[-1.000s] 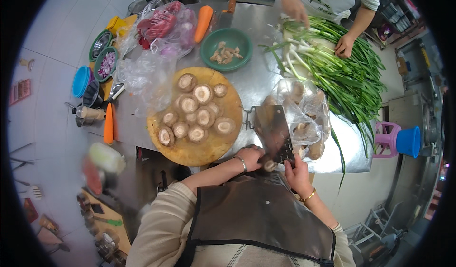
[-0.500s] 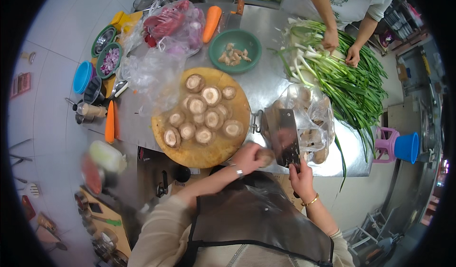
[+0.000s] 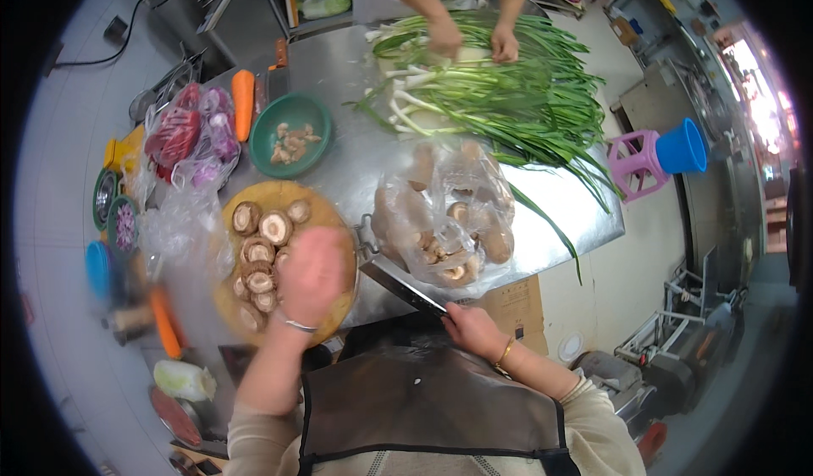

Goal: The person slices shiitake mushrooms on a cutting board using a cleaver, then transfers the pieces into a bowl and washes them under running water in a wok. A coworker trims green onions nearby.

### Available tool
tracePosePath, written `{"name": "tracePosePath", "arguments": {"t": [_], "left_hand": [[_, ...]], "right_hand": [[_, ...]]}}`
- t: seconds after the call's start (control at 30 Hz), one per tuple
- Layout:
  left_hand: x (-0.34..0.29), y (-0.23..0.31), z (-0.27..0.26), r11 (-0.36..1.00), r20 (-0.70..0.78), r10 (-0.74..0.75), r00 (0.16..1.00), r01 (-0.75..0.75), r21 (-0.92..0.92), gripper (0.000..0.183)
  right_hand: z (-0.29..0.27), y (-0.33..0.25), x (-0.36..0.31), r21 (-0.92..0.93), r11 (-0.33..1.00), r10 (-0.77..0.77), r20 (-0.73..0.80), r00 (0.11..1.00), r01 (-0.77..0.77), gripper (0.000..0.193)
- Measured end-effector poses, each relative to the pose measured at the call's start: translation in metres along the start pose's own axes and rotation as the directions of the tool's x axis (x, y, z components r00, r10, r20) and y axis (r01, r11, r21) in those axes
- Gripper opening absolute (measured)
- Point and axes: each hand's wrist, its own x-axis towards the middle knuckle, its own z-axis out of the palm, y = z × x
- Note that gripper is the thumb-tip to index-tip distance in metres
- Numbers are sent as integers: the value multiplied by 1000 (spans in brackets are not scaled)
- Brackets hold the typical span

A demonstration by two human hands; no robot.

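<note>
Mushrooms (image 3: 258,251), halved and cap-down, lie clustered on the round wooden chopping board (image 3: 254,201), and my left hand (image 3: 312,274) sits over the near right part of that board, palm down with the fingers together; it is blurred, so I cannot tell whether it grips a mushroom beneath it. Just right of that hand, my right hand (image 3: 472,330) is closed around the handle of a cleaver (image 3: 402,287), whose dark blade runs back toward the board's edge. Beyond the blade a clear plastic bag of whole mushrooms (image 3: 445,222) rests on the steel table (image 3: 347,179). Farther from my hands stands a green bowl (image 3: 290,135) with pale pieces in it, with a carrot (image 3: 243,103) beside it. Across the table, another person's hands (image 3: 474,40) rest on a heap of green onions (image 3: 508,103).
</note>
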Motion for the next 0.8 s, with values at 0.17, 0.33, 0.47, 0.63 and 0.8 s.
{"name": "tracePosePath", "arguments": {"t": [0.17, 0.33, 0.47, 0.63, 0.8], "left_hand": [[65, 104, 94, 882, 725, 470, 504, -226, -414, 23], [78, 86, 154, 965, 949, -13, 316, -243, 94, 24], [61, 62, 163, 977, 944, -30, 329, -188, 96, 25], [64, 72, 148, 994, 836, 76, 544, -104, -22, 26], [30, 57, 62, 865, 408, -178, 895, 340, -368, 21]], "right_hand": [[1, 15, -8, -44, 997, -66, 73, 995, 70, 13], [-4, 22, -17, -133, 981, -125, 109, 986, 140, 14], [-3, 25, -20, -59, 991, -119, 89, 989, 124, 12], [-4, 29, -19, 10, 993, -116, 27, 993, 116, 12], [-15, 24, -15, 93, 992, -87, 43, 995, 83, 9]]}}
